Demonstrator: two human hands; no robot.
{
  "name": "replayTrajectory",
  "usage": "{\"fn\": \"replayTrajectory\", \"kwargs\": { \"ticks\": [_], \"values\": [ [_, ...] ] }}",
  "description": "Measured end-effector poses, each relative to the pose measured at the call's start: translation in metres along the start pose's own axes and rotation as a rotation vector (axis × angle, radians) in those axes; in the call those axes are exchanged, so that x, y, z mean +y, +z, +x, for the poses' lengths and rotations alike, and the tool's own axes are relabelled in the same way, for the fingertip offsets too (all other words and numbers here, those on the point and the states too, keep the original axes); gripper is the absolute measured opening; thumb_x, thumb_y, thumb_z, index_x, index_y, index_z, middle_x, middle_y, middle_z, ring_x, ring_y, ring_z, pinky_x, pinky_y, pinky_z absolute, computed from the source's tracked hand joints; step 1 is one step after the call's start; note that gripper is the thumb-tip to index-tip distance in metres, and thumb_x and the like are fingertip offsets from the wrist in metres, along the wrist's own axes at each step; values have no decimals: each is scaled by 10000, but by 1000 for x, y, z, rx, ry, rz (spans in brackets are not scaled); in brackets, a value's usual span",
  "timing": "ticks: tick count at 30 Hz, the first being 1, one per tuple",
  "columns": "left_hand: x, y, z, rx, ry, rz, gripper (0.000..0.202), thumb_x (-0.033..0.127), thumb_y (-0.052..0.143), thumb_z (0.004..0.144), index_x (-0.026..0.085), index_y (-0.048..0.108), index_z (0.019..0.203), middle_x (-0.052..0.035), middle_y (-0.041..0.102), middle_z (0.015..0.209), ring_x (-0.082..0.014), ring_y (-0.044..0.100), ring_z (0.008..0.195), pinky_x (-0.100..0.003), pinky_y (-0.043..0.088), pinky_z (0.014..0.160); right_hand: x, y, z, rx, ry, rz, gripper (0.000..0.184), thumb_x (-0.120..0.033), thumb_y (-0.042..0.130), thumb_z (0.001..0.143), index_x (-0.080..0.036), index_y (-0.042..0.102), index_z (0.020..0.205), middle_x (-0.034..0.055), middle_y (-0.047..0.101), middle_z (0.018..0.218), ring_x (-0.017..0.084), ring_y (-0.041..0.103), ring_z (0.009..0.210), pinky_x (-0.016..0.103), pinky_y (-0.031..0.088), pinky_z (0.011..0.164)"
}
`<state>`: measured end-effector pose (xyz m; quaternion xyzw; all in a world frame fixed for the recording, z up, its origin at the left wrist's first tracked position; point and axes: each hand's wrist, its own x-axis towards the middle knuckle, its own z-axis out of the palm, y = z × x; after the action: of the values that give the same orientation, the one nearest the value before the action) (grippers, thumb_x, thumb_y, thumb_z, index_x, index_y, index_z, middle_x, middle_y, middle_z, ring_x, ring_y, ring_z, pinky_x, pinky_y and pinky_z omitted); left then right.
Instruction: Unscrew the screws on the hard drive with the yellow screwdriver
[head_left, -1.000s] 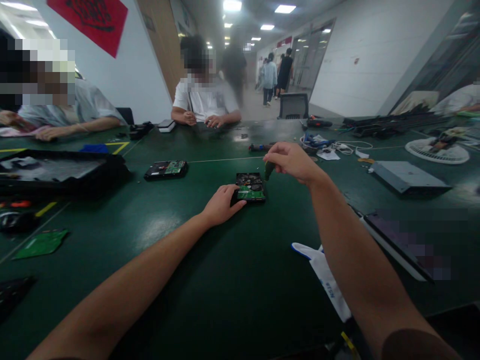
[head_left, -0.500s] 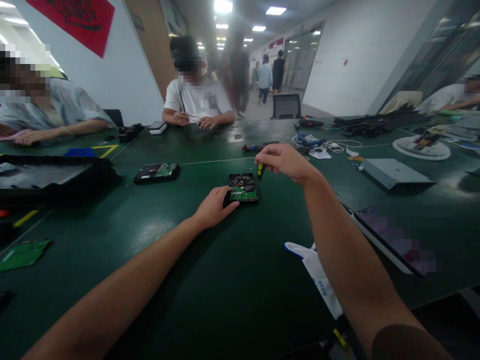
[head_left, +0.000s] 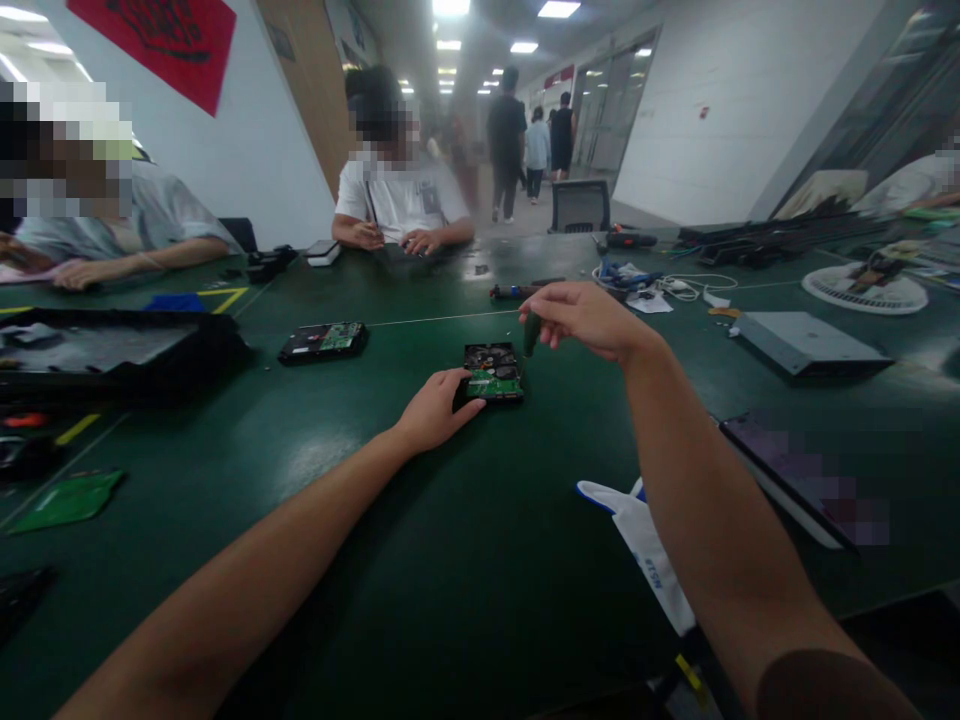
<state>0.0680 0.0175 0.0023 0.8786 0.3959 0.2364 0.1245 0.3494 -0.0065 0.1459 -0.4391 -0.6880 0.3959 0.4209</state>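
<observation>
A hard drive [head_left: 499,386] with a green circuit board lies on the green table in front of me. My left hand [head_left: 433,412] grips its left side, thumb at the near edge and fingers over the top. In my right hand [head_left: 583,320] a dark green screwdriver [head_left: 532,335] is pinched by its handle and points down. Its tip is at the drive's right edge; whether it touches a screw is too small to tell. A second hard drive [head_left: 324,342] rests farther left.
A black tray-like casing [head_left: 112,360] and a green circuit board [head_left: 67,502] lie left. To the right are a metal box [head_left: 810,340], a tablet-like device [head_left: 795,470], cables [head_left: 679,287] and a white glove [head_left: 646,555]. Across the table sits a person [head_left: 397,195].
The screwdriver's handle has turned: its yellow marks faced me before, and now a dark green side shows. My left hand stays on the drive. The whole view has shifted slightly.
</observation>
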Motion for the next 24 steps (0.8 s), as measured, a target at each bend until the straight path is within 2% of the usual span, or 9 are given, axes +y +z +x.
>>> {"fn": "replayTrajectory", "kwargs": {
  "ticks": [3, 6, 9, 12, 15, 20, 24],
  "values": [
    [1, -1, 0, 4, 0, 4, 556, 519, 613, 983, 180, 537, 1417, -142, 618, 1410, -308, 550, 1340, -475, 466, 1145, 1, 1, 1, 30, -5, -27, 236, -414, 787, 897, -185, 744, 935, 57, 747, 866, 109, 595, 603, 219, 464, 453],
    [2, -1, 0, 2, 0, 9, 563, 522, 611, 985, 165, 541, 1415, -150, 625, 1400, -312, 555, 1330, -475, 475, 1135, 2, 6, 4, 113, -6, -115, 215, -376, 790, 895, -184, 705, 849, 27, 683, 712, 106, 554, 575, 209, 406, 432],
    [2, -2, -1, -3, -4, 7, 570, 522, 611, 985, 161, 539, 1420, -152, 626, 1398, -312, 558, 1325, -474, 482, 1127, 1, 11, 5, 151, 13, -123, 222, -358, 774, 911, -185, 662, 828, 47, 723, 784, 103, 547, 581, 218, 410, 447],
    [3, -2, -1, -8, -10, 5, 580, 521, 613, 984, 153, 535, 1426, -161, 620, 1405, -316, 557, 1328, -476, 484, 1126, 1, 13, 5, 91, -21, -102, 211, -381, 722, 958, -188, 674, 887, 71, 768, 963, 95, 548, 597, 228, 428, 469],
    [4, -2, -1, -3, -11, 9, 576, 515, 616, 983, 149, 538, 1421, -164, 621, 1402, -314, 560, 1325, -474, 486, 1124, 3, 9, 5, 26, -52, -95, 229, -410, 666, 1000, -191, 714, 951, 78, 766, 1028, 101, 572, 614, 245, 461, 500],
    [3, -2, -1, 3, -6, 16, 572, 516, 615, 983, 156, 539, 1420, -158, 620, 1404, -313, 558, 1328, -475, 482, 1130, 5, 4, 4, -19, -36, -63, 225, -408, 657, 1003, -206, 746, 1040, 61, 751, 979, 115, 608, 649, 248, 488, 525],
    [1, -1, 0, 7, 11, 13, 569, 512, 614, 983, 162, 535, 1424, -153, 619, 1406, -310, 553, 1335, -471, 472, 1141, 1, 9, 4, -7, -55, -124, 182, -380, 747, 930, -199, 725, 929, 25, 706, 799, 115, 579, 625, 222, 430, 474]
  ]
}}
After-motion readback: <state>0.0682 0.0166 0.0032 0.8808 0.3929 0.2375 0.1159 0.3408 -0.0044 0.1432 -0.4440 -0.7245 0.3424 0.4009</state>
